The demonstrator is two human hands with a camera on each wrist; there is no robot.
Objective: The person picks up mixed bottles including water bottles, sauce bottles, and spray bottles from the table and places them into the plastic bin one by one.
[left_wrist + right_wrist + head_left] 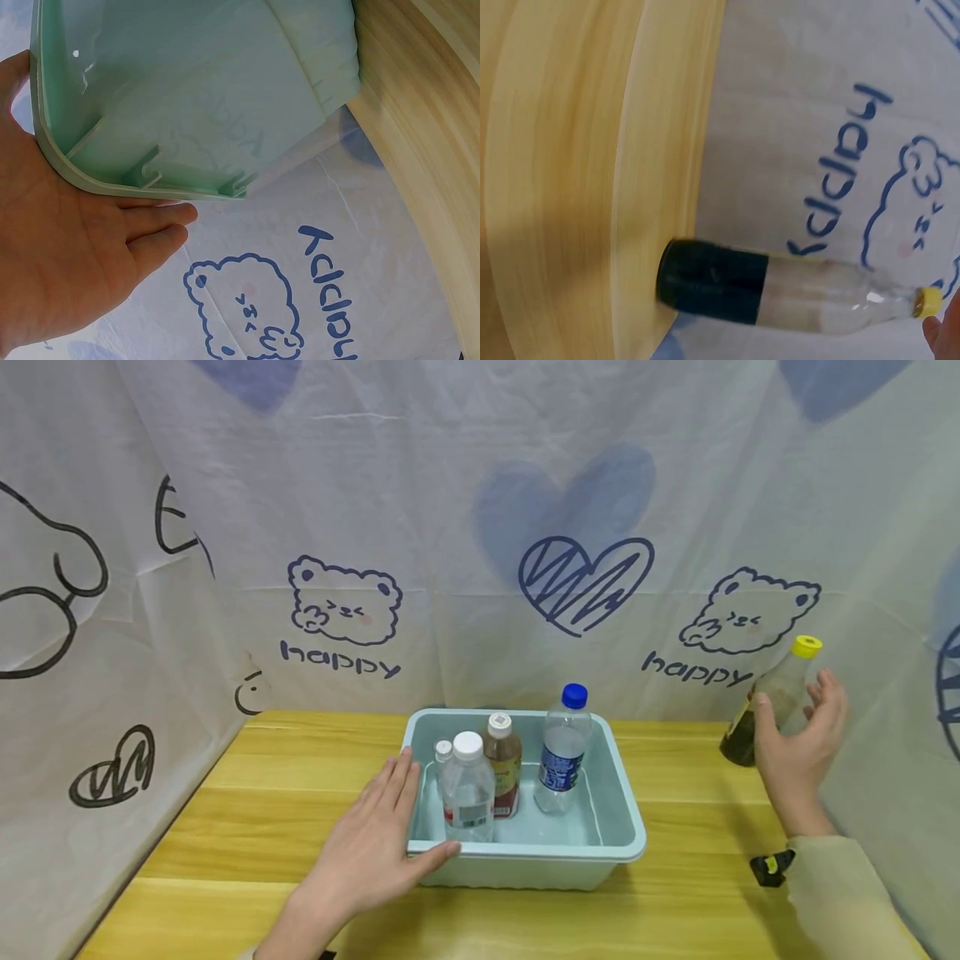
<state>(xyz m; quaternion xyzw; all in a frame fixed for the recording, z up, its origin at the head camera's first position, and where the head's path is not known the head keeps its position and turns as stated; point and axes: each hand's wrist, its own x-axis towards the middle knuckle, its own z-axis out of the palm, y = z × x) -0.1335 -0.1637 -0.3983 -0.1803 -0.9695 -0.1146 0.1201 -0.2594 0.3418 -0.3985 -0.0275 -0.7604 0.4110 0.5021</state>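
A pale green plastic tub (pixel 525 867) sits on the table. My left hand (pixel 367 852) rests along its near left corner, fingers straight on the left rim and thumb on the front rim; the left wrist view shows this hand (pixel 75 247) against the tub's outer corner. At the far right stands a glass bottle (pixel 741 739) with a yellow cap and dark liquid in its lower part. Around it my right hand (pixel 802 756) is spread, thumb in front of the bottle and fingers to its right. In the right wrist view, only a fingertip (pixel 946 330) shows by the cap.
Inside the tub stand a clear bottle with a white cap (pixel 468 793), a smaller white-capped bottle (pixel 442 753) behind it, a brown drink bottle (pixel 504 768) and a blue-capped bottle (pixel 562 768). A small black object (pixel 771 868) lies by the right sleeve. Printed cloth walls enclose the table.
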